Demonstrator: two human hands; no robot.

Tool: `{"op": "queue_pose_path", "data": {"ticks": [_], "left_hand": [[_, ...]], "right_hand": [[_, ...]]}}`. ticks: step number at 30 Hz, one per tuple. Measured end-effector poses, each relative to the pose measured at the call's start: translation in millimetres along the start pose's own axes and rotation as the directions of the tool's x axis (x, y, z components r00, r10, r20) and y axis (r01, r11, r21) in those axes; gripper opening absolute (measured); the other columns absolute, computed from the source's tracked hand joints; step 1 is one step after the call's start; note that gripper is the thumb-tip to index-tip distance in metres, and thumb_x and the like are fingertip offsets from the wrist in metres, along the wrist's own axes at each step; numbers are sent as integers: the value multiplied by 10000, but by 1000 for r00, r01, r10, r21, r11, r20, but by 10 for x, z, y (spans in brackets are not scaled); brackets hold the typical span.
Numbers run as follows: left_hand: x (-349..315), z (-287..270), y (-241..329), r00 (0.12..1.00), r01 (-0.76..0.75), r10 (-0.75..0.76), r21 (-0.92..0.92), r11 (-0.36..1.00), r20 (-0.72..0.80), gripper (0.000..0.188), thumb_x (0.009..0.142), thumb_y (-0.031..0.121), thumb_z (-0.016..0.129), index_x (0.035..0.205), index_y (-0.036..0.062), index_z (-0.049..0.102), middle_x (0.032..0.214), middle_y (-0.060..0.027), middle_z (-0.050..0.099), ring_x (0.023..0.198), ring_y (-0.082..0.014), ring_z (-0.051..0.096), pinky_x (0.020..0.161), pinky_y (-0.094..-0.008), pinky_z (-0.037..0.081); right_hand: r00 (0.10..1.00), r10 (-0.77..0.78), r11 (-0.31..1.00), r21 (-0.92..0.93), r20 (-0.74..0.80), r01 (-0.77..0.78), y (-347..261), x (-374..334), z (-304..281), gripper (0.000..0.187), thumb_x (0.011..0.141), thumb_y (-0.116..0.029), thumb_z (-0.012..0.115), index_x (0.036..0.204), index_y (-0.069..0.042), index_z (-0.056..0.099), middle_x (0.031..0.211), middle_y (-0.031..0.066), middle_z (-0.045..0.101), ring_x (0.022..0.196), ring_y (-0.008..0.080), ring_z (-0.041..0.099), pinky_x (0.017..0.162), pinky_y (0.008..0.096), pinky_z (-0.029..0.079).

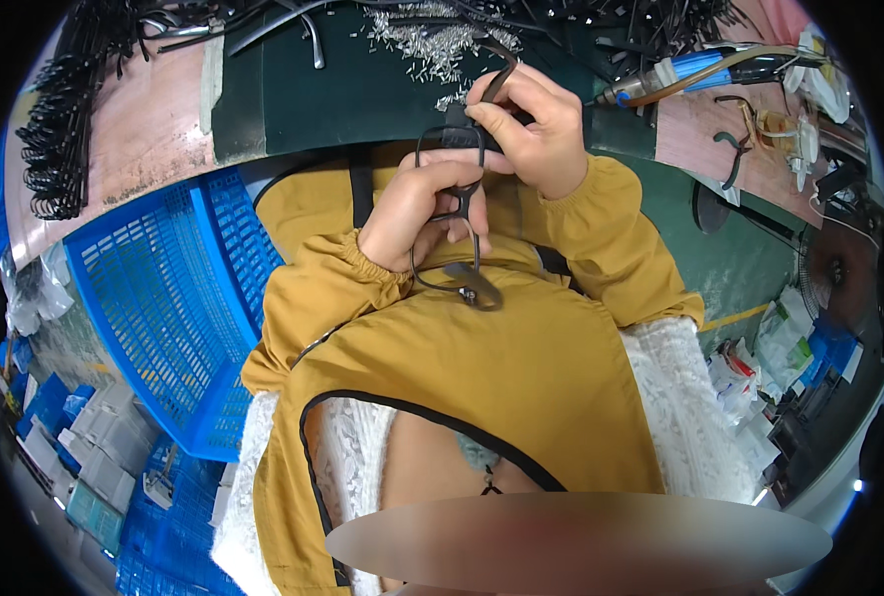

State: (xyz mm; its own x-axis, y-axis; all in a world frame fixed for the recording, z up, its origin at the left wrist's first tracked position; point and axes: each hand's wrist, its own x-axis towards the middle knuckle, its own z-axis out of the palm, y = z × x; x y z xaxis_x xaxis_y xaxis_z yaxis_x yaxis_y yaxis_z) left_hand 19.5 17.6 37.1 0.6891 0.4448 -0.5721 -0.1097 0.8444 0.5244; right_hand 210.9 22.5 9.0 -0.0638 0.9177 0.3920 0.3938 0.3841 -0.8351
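Note:
A black eyeglass frame is held upright on its side in front of my apron, with my left hand closed around its middle. Near its lower end sits a dark, blurred curved part, perhaps a folded temple. Between thumb and fingertips, my right hand pinches a dark temple arm just above the frame's upper end. Whether that arm touches the frame's hinge, I cannot tell. Beyond the hands, a pile of tiny silvery screw-like pieces lies on the dark green mat.
Stacked black eyeglass frames stand at the left, and loose black temples lie along the back. An electric screwdriver with a blue body rests to the right, cable attached. Below the bench's left side is a blue plastic basket.

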Motion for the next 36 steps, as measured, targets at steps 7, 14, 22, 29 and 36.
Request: {"op": "queue_pose_path", "data": {"ticks": [7,14,22,29,36], "left_hand": [[-107,-80,186,996,-62,59,47,997,61,468,1000,208,457,1374,-19,623,675,-94,643,534,-169,613,508,-236,419],[139,129,402,951,-284,267,103,953,156,766,1030,278,551,1611,-40,166,1075,-166,720,702,-212,719,553,-261,528],[-60,-142,295,943,-330,334,-151,932,-4,407,1025,267,519,1323,0,592,834,-56,647,664,-199,696,542,-250,524],[-35,136,-127,975,182,-215,-370,911,-49,346,1002,253,640,1284,53,639,745,-28,603,622,-155,613,573,-256,510],[49,92,-224,975,196,-223,-450,871,-7,267,1025,325,640,1247,176,638,708,14,582,545,-95,518,490,-227,385]], "right_hand": [[976,-62,990,-134,-210,34,-447,36,-283,123,909,-18,692,1018,29,727,871,104,671,787,212,651,723,293,529],[542,67,996,90,-838,16,152,221,-1248,252,1064,-264,511,1088,-30,601,914,80,647,795,212,623,756,346,513],[941,223,327,929,-255,175,360,658,-767,271,1017,-386,627,1016,-115,631,772,24,525,626,165,495,514,283,401],[877,262,501,834,-402,232,233,835,-537,356,1052,-506,539,1009,-153,551,752,0,493,547,106,421,449,241,330],[933,187,643,756,-306,119,-235,175,-246,555,996,-586,586,1211,-78,523,785,89,580,600,171,559,491,280,433]]}}
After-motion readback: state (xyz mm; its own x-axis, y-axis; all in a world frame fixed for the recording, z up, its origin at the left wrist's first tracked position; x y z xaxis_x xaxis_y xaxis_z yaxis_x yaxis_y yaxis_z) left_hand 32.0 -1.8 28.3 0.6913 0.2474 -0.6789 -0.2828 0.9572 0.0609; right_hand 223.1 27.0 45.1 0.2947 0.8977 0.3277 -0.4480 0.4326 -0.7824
